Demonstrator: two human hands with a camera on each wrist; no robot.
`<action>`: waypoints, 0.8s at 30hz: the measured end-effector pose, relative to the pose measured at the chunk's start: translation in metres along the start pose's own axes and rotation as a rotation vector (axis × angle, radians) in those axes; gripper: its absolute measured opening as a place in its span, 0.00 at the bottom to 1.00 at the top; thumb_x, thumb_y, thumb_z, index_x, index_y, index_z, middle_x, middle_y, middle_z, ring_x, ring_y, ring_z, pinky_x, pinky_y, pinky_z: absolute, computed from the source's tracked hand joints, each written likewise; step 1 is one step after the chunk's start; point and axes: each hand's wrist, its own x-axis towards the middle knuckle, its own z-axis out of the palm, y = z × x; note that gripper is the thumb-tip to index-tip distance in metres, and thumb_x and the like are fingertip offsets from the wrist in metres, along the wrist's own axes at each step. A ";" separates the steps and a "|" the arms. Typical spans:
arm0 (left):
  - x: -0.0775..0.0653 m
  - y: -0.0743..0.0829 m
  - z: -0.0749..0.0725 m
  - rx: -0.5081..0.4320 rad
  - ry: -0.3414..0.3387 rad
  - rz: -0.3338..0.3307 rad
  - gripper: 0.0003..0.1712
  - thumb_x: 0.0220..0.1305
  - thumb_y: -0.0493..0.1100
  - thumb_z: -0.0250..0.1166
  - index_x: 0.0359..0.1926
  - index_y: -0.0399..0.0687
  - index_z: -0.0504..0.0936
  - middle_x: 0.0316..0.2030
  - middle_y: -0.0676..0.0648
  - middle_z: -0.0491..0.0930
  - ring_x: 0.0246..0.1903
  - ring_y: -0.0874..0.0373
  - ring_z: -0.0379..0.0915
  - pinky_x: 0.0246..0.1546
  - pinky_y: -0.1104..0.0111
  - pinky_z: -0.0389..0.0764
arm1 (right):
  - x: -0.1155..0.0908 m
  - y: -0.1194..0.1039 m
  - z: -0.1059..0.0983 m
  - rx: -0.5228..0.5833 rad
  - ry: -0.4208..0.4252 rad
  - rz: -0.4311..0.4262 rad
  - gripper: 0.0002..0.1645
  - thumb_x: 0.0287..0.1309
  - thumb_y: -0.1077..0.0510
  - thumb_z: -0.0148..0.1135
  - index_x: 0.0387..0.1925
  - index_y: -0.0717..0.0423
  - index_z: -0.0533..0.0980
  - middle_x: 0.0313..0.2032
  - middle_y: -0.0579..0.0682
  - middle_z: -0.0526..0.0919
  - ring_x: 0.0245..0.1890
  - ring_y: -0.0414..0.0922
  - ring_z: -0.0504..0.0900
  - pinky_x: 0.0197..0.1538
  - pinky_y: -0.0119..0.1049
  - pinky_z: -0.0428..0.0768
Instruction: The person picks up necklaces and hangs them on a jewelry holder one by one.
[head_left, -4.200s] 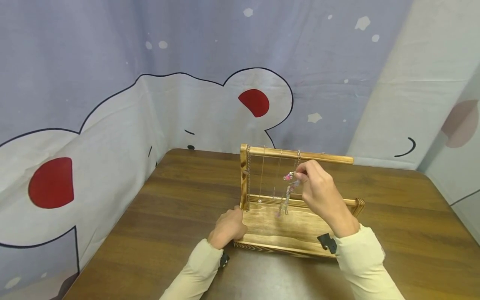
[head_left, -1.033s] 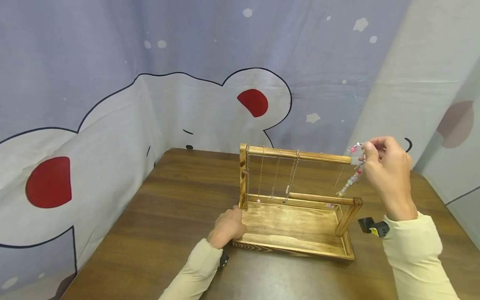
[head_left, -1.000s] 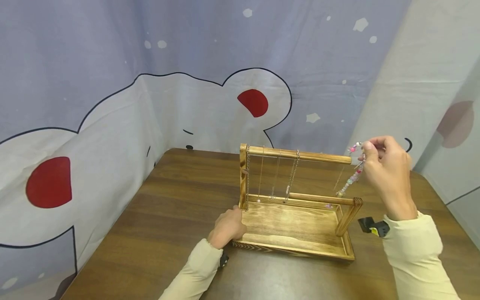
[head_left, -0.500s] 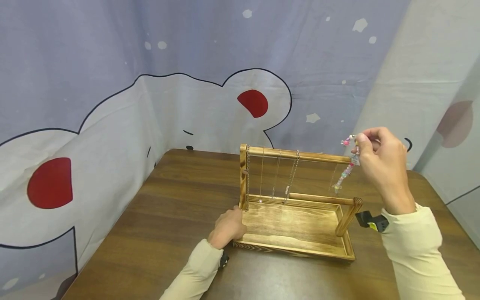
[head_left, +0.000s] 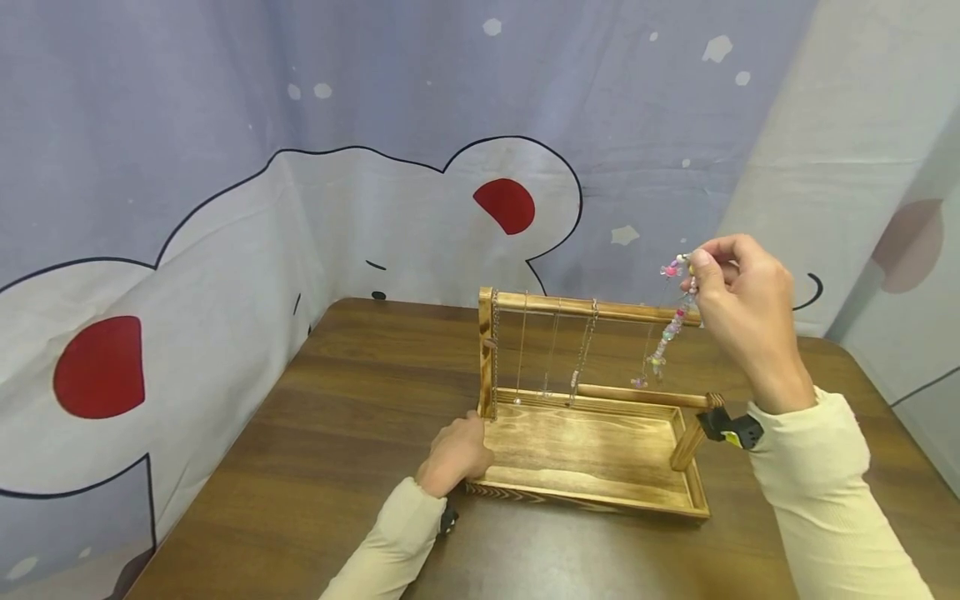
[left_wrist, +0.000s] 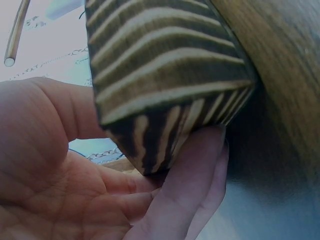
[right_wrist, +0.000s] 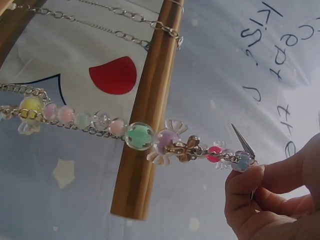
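Observation:
My right hand (head_left: 750, 312) pinches one end of a necklace of pastel beads and silver chain (head_left: 670, 333), held up at the free right end of the stand's upper rod (head_left: 630, 312). The beads and chain hang below the fingers; in the right wrist view the bead string, with a large green bead (right_wrist: 140, 136), overlaps the rod. A thin pointed silver piece (right_wrist: 242, 140) sticks out by the fingertips. My left hand (head_left: 457, 450) grips the front left corner of the wooden jewelry stand (head_left: 585, 450); in the left wrist view its thumb and fingers wrap the striped wooden corner (left_wrist: 170, 75).
Several thin chain necklaces (head_left: 583, 354) hang from the left part of the upper rod. A lower, shorter rod (head_left: 637, 396) joins the right post (head_left: 688, 446). The stand rests on a brown table (head_left: 337, 417), with a patterned curtain (head_left: 375, 225) behind.
Over the last seconds my right hand moved from mid-stand out past the rod's right end with the beaded necklace, then up and back left. My left hand stays on the corner.

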 end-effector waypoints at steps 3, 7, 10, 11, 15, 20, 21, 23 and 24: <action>0.000 0.000 0.000 0.003 0.004 -0.002 0.25 0.47 0.39 0.62 0.47 0.32 0.69 0.37 0.35 0.78 0.33 0.41 0.76 0.29 0.55 0.75 | 0.002 -0.004 0.003 0.014 0.000 -0.015 0.11 0.61 0.57 0.53 0.37 0.63 0.73 0.25 0.48 0.80 0.21 0.30 0.77 0.18 0.22 0.68; 0.000 0.000 -0.001 0.003 0.003 -0.003 0.25 0.47 0.40 0.62 0.47 0.32 0.69 0.36 0.35 0.78 0.33 0.42 0.76 0.28 0.55 0.75 | 0.004 -0.010 0.008 0.029 -0.004 -0.035 0.10 0.61 0.59 0.53 0.36 0.64 0.73 0.26 0.51 0.80 0.21 0.29 0.77 0.20 0.21 0.69; 0.000 -0.001 -0.001 0.003 -0.001 -0.003 0.25 0.47 0.40 0.63 0.47 0.32 0.69 0.36 0.35 0.78 0.33 0.42 0.76 0.29 0.55 0.75 | 0.004 -0.013 0.011 0.039 -0.006 -0.052 0.10 0.61 0.60 0.53 0.35 0.65 0.74 0.26 0.52 0.80 0.21 0.29 0.77 0.21 0.21 0.70; 0.000 -0.001 -0.001 0.002 -0.002 -0.003 0.26 0.47 0.40 0.63 0.47 0.32 0.69 0.36 0.35 0.78 0.33 0.42 0.76 0.29 0.55 0.75 | 0.003 -0.014 0.013 0.042 -0.009 -0.055 0.10 0.61 0.60 0.53 0.35 0.65 0.74 0.26 0.53 0.80 0.21 0.28 0.77 0.21 0.20 0.71; 0.000 -0.001 0.000 0.002 -0.004 -0.006 0.26 0.47 0.41 0.63 0.48 0.32 0.69 0.37 0.35 0.78 0.34 0.41 0.76 0.30 0.54 0.75 | 0.001 -0.016 0.018 0.054 -0.034 -0.068 0.10 0.61 0.61 0.53 0.35 0.66 0.73 0.27 0.57 0.81 0.21 0.28 0.76 0.22 0.20 0.71; 0.001 -0.001 0.001 0.005 -0.005 -0.012 0.27 0.48 0.41 0.63 0.49 0.32 0.69 0.38 0.35 0.77 0.35 0.41 0.76 0.30 0.54 0.75 | -0.001 -0.016 0.022 0.034 -0.070 -0.070 0.11 0.62 0.60 0.52 0.36 0.66 0.73 0.30 0.59 0.81 0.24 0.28 0.76 0.28 0.18 0.72; 0.001 -0.001 0.001 0.004 -0.005 -0.013 0.27 0.48 0.41 0.63 0.49 0.32 0.69 0.38 0.35 0.77 0.35 0.41 0.76 0.30 0.54 0.75 | -0.001 -0.016 0.022 0.030 -0.075 -0.069 0.11 0.62 0.60 0.52 0.36 0.66 0.73 0.31 0.59 0.81 0.25 0.28 0.76 0.29 0.18 0.72; 0.001 -0.001 0.001 0.003 -0.008 -0.013 0.28 0.48 0.41 0.63 0.50 0.32 0.68 0.39 0.34 0.77 0.35 0.41 0.76 0.31 0.54 0.75 | -0.002 -0.015 0.023 0.028 -0.083 -0.067 0.11 0.62 0.59 0.52 0.36 0.66 0.73 0.31 0.59 0.81 0.26 0.28 0.76 0.31 0.17 0.73; 0.001 -0.001 0.001 0.002 -0.010 -0.012 0.29 0.48 0.41 0.63 0.51 0.32 0.68 0.39 0.34 0.77 0.35 0.41 0.76 0.31 0.54 0.75 | -0.002 -0.014 0.024 0.030 -0.088 -0.066 0.11 0.62 0.59 0.52 0.36 0.66 0.73 0.31 0.59 0.81 0.26 0.29 0.77 0.31 0.18 0.73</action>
